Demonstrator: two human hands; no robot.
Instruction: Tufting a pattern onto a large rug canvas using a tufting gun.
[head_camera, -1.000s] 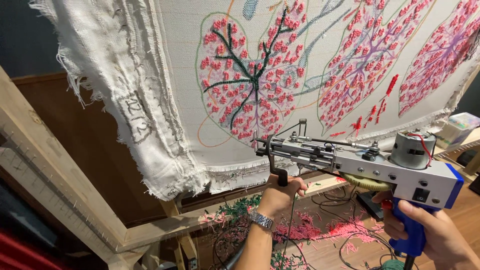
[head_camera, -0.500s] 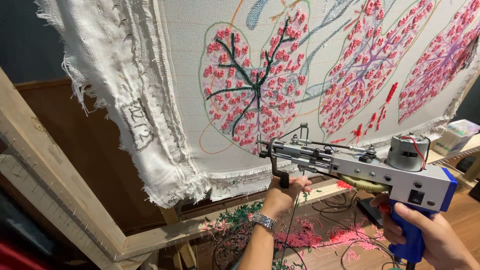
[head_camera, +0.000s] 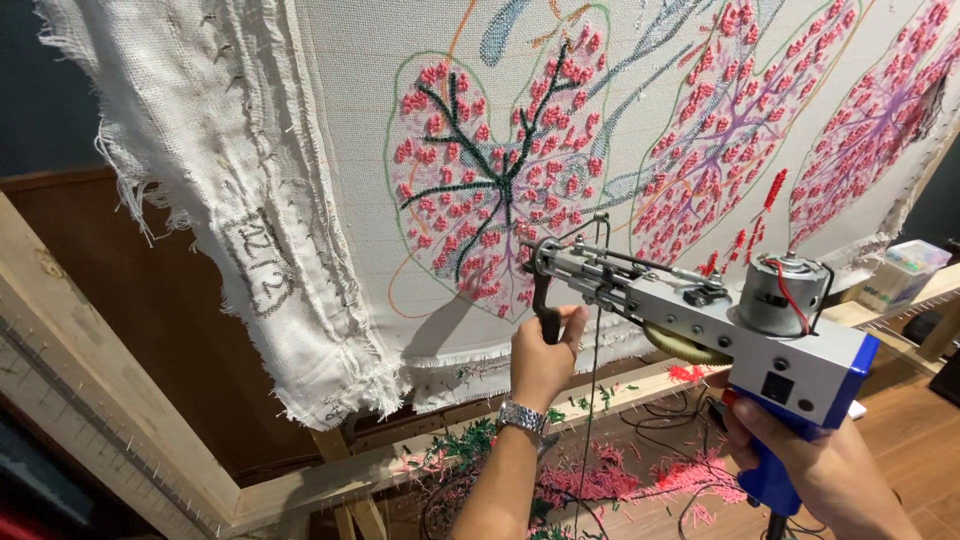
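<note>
Where the picture starts on the left, a slanted pale wooden frame holds a big white cloth with frayed edges. It hangs down in ragged folds at its left side. Next along, a leaf shape made of pink yarn bumps with dark green veins is sewn into the cloth. Two more pink leaf shapes with purple veins sit further right.

Just below the green-veined leaf, the left hand is closed around the black front handle of a grey metal tufting gun with a blue grip. A silver wristwatch is on that wrist. The gun's thin front tip is at the cloth, near the bottom edge of the leaf. A round silver motor sits on top of the gun.

At the right, the right hand is wrapped tight around the blue grip. Under both hands, pink and green yarn scraps lie on the wooden floor.
</note>
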